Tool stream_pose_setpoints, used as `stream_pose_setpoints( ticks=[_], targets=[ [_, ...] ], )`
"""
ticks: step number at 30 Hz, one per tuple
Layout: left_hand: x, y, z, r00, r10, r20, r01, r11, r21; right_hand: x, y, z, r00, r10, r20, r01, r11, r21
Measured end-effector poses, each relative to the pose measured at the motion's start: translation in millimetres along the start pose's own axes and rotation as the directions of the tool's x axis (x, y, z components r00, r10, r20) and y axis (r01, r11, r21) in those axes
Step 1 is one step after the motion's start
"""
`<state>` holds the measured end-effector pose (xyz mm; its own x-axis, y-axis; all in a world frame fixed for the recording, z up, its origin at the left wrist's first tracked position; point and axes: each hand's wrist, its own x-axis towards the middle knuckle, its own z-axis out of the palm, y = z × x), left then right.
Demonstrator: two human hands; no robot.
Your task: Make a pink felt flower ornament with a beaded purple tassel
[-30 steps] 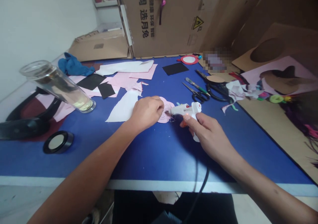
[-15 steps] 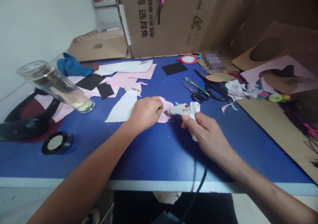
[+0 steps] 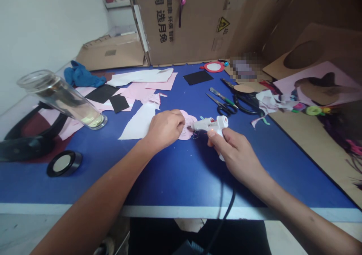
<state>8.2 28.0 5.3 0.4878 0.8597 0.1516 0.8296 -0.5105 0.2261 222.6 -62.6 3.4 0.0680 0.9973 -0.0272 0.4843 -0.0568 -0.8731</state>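
Observation:
A pink flower-shaped piece (image 3: 188,123), with drawn or cut lines on its face, lies on the blue table. My left hand (image 3: 166,126) has its fingers curled closed at the left edge of this piece, covering part of it. In my right hand (image 3: 236,145) is a white glue gun (image 3: 207,125), gripped by its handle, its small orange light glowing. Its nozzle points left and meets the right part of the pink piece. A thin wire stand shows under the nozzle. Beside my left hand lies a torn white sheet (image 3: 138,125).
A glass bottle of pale liquid (image 3: 76,104) stands at the left, near a black lid (image 3: 64,163). Black-handled scissors (image 3: 223,106), a green-handled craft knife (image 3: 224,97) and larger shears (image 3: 244,102) lie right of centre. Black card (image 3: 198,77) lies behind; cardboard (image 3: 198,28) walls the back.

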Motion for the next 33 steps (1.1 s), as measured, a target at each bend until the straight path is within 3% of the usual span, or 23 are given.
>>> stream_pose_setpoints(
  ticks=[33],
  targets=[
    [-0.7, 0.1, 1.2, 1.0, 0.003, 0.005, -0.003, 1.0, 0.008, -0.8, 0.7, 2.2, 0.999, -0.037, -0.019, 0.037, 0.999, 0.019]
  ],
)
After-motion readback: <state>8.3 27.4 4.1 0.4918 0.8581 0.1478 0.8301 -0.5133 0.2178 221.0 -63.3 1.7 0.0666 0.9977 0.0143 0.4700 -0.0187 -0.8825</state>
